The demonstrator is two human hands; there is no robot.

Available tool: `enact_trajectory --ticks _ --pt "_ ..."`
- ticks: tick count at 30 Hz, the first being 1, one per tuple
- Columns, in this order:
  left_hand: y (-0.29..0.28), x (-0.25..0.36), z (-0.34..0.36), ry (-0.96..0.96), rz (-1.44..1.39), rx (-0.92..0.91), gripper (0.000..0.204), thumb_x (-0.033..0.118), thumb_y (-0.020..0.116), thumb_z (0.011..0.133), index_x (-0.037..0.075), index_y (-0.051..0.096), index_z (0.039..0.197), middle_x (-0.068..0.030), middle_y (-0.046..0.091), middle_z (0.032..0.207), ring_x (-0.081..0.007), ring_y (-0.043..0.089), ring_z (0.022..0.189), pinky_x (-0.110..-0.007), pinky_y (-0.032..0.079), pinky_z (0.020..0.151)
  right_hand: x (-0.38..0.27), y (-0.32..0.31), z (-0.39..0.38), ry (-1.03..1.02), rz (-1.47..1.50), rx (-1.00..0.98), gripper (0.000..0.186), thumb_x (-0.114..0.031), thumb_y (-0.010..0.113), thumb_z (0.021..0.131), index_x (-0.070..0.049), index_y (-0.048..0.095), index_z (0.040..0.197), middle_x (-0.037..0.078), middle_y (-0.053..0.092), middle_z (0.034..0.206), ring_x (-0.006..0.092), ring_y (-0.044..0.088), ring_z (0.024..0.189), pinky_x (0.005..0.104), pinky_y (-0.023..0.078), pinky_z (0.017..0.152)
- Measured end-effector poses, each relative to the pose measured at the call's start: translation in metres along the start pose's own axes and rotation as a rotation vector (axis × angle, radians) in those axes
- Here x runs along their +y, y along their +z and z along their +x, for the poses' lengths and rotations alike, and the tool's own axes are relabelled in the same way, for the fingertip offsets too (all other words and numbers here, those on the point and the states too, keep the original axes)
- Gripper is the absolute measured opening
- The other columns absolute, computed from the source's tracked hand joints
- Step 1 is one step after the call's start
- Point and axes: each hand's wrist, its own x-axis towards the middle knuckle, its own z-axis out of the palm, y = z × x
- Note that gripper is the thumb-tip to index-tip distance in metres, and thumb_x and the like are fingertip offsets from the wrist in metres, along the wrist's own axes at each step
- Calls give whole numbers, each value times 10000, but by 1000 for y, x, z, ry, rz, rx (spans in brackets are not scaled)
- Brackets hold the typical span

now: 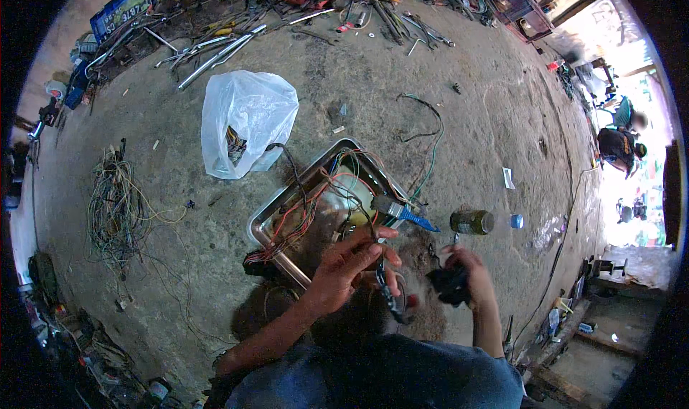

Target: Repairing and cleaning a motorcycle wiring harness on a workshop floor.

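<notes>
My left hand [352, 267] is closed on a dark wire harness [386, 287], above the near right side of a shiny metal tray [256, 226]. Red, green and dark wires [310, 207] lie across the tray, which holds some murky liquid. To the right, my right hand [470, 269] has its fingers closed round a black object [451, 285]; it is smeared by motion and I cannot make out its kind. A paintbrush [410, 215] with a blue handle rests on the tray's right corner. Beside it is a jar [471, 222] of greenish liquid, with a blue cap [517, 221] nearby.
Behind the tray stands a translucent plastic bag [251, 115] with wiring inside. A tangle of old wires [115, 208] lies on the concrete floor at left. Wrenches and other metal tools [222, 54] are spread along the far side. A green wire [435, 147] curls beyond the brush.
</notes>
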Motion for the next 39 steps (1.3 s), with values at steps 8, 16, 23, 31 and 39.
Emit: enact_trajectory --ticks 8,16,23,31,39 --pt "5 -28 0 -109 -4 -29 343 242 387 1079 -20 467 1284 -153 616 1004 -222 650 637 -381 587 572 -80 71 -32 -14 693 1 366 -393 526 1021 -72 640 1156 39 709 1027 132 654 721 297 509 575" --pt "-7 -54 -16 -268 184 28 349 295 429 1080 -17 573 1138 -100 664 915 -154 628 602 -313 535 613 -49 118 -14 213 115 -323 342 -374 556 1020 -71 588 863 7 528 637 134 560 535 272 463 496" --pt "-3 -59 -36 -195 230 -71 302 257 432 1080 -13 565 1052 -99 619 857 -138 601 629 -308 534 600 -67 140 2 225 482 -205 328 -345 581 1010 -28 605 932 55 627 760 188 677 716 331 584 652" --pt "10 -40 -41 -320 97 228 270 283 420 1084 40 538 1078 -3 454 766 -65 407 535 -224 366 420 -60 117 29 85 222 -280 508 -407 519 1033 70 598 1189 159 707 1063 214 693 885 339 560 812" --pt "-29 -54 -40 -234 58 290 290 316 415 1084 60 550 1079 30 411 709 -38 359 489 -218 291 393 53 40 -30 83 -585 -387 479 -405 567 1014 -22 594 1301 148 660 1169 177 587 1055 347 487 919"
